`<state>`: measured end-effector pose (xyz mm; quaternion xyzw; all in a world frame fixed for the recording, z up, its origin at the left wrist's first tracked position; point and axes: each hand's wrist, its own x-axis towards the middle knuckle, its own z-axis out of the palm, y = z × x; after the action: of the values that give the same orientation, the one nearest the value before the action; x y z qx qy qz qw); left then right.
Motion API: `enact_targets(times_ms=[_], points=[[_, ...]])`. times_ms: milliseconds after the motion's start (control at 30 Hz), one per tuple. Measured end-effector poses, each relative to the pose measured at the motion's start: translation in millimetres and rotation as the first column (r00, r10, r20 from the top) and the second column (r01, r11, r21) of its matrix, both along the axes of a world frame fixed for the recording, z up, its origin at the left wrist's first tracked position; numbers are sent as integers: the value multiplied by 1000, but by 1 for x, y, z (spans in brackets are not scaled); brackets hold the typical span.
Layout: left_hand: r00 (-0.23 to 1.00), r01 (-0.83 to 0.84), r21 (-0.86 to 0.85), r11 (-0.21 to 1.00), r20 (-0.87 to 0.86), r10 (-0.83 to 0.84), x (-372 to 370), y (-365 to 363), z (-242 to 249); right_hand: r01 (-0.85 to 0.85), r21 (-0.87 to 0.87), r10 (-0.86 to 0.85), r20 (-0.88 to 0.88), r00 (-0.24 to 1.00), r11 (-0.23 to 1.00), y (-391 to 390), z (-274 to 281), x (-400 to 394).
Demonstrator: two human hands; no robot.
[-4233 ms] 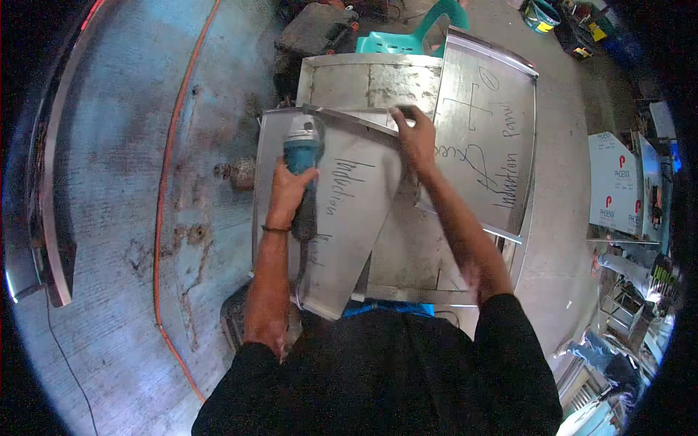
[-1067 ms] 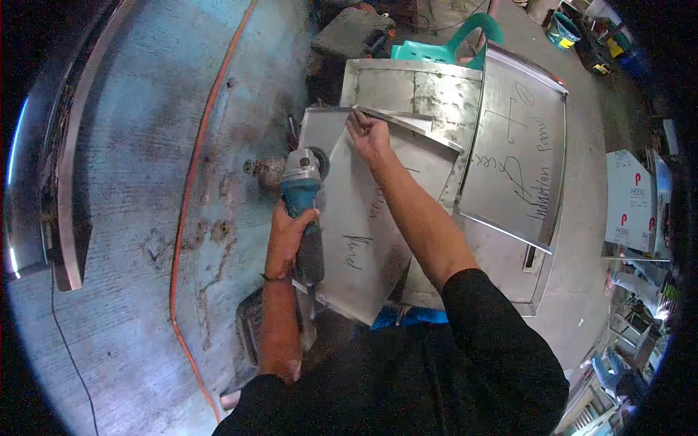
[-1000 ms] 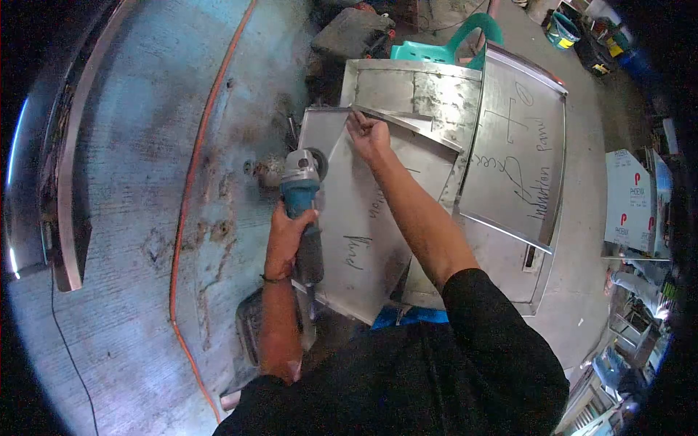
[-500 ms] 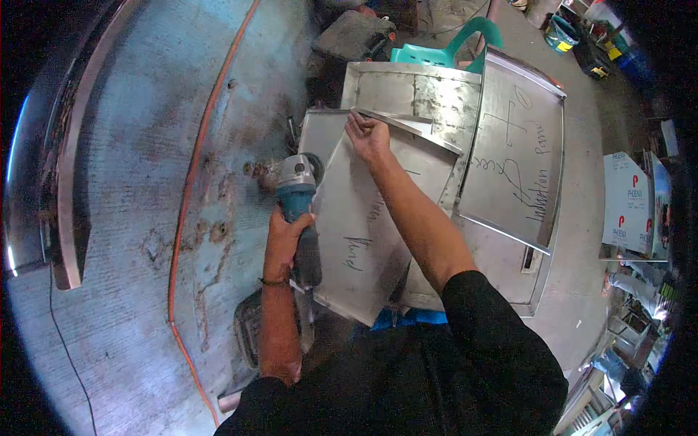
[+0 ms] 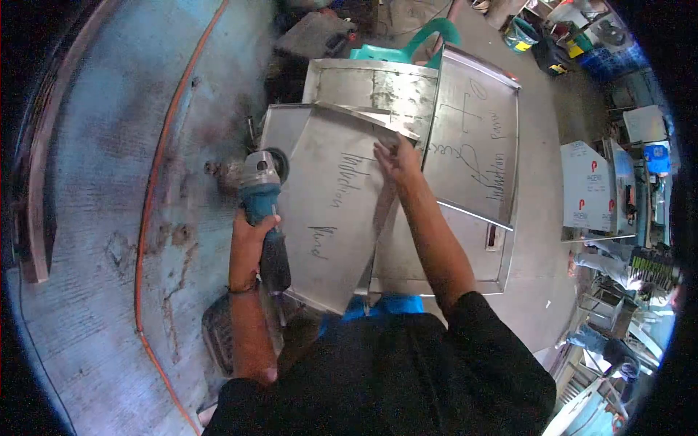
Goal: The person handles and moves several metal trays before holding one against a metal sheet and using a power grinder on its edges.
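My left hand [image 5: 251, 232] is wrapped around a blue angle grinder [image 5: 261, 200]. Its silver head points up, and the disc [image 5: 278, 166] sits at the left edge of a metal panel. This panel [image 5: 320, 189] is bent sheet metal with "Induction" handwritten on it, and it lies tilted over other metal pieces. My right hand [image 5: 398, 156] is at the panel's upper right corner, fingers apart over its surface just below the raised flange [image 5: 367, 120].
Another marked metal panel [image 5: 472, 138] lies to the right on a larger metal piece [image 5: 458, 243]. Behind stands a green plastic chair [image 5: 389, 54]. An orange hose [image 5: 150, 196] runs along the blue surface at left. Boards [image 5: 587, 185] and a person [image 5: 614, 265] appear at right.
My right hand has slid from the flange's left end to its right end, its fingers spreading. The panel has turned slightly. My left hand keeps hold of the angle grinder. The view has shifted right.
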<state>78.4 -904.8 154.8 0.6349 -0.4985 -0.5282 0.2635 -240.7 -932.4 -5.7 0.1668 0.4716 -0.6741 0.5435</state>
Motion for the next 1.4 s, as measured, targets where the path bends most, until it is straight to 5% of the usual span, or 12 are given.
enact_targets(times_ms=[67,133,267,900,933,967,1000,1067,1100,1167,1333,1400], points=[[998,-3,28,1000,-56,5,1,8,2,-3,-30,7,116,993,1000,4,-31,-3],[994,5,45,999,-106,0,4,12,5,205,-276,-182,108,977,939,2,-30,-2],[993,26,57,998,-116,-19,22,28,-5,424,-135,-381,259,888,896,-4,-46,-17],[980,-28,87,996,-195,45,40,61,2,481,-235,-408,298,863,844,3,-56,-13],[980,-27,86,996,-196,43,40,61,3,226,-362,-344,-305,888,904,-3,-107,-17],[982,-18,102,995,-185,37,41,61,4,-55,-307,-227,-800,556,950,-4,-136,-21],[984,-10,118,993,-174,31,41,62,4,-53,-306,-226,-800,556,951,-3,-135,-25],[985,-4,109,994,-168,22,41,64,4,87,-365,-218,-336,916,927,0,-117,-32],[987,0,98,995,-162,15,41,65,4,85,-366,-216,-336,917,927,2,-91,-30],[988,12,81,997,-156,1,46,66,2,443,-199,-379,293,878,874,7,-28,-20],[998,7,-40,999,-60,-10,52,78,11,459,-203,-399,277,874,865,11,-32,-15],[974,-113,-20,993,-199,106,50,90,16,441,-242,-374,277,885,864,8,-33,-15]])
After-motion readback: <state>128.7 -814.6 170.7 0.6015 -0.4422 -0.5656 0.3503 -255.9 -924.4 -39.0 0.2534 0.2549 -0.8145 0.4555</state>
